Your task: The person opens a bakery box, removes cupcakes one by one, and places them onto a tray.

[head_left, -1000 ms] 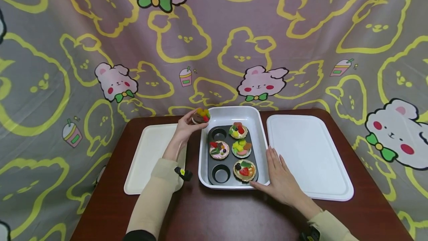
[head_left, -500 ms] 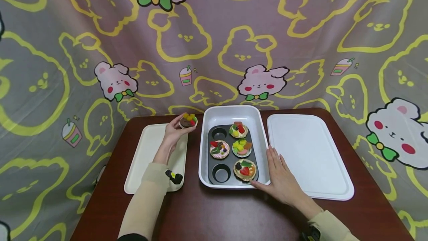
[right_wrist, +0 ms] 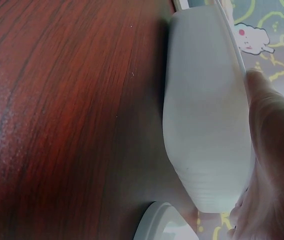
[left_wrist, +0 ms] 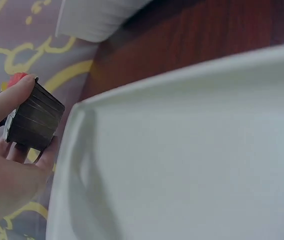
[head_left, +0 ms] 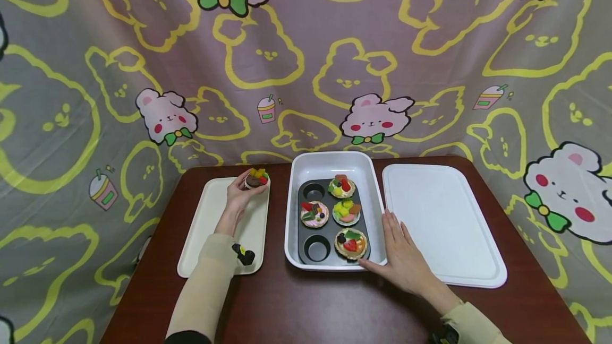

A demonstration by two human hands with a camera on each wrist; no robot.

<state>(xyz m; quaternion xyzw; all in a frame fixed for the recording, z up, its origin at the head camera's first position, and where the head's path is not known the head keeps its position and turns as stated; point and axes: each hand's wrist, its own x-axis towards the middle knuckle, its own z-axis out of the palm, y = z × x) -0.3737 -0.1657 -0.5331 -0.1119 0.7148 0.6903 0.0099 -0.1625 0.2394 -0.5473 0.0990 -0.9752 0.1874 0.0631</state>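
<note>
My left hand [head_left: 234, 195] holds a chocolate-topped fruit cupcake [head_left: 256, 180] over the far end of the cream tray [head_left: 201, 243]. In the left wrist view, thumb and fingers pinch its dark ribbed cup [left_wrist: 36, 120], tilted beside the tray's edge. My right hand [head_left: 406, 261] rests with straight fingers along the right rim of the deep white pan [head_left: 330, 159], its thumb at the near corner. Inside the pan sits a dark muffin tin [head_left: 331, 229]. Several fruit tarts, among them one with pink cream [head_left: 314, 215], fill some of its cups; two left-hand cups are bare.
A flat white lid-like tray [head_left: 444, 222] lies right of the pan, close to my right hand. Brown wooden table [head_left: 306, 307] shows in front. A patterned cloth [head_left: 306, 68] hangs right behind the table's far edge and along both sides.
My left hand has carried the cupcake leftward and lower, from above the pan's left rim to over the cream tray. The right hand has stayed at the pan.
</note>
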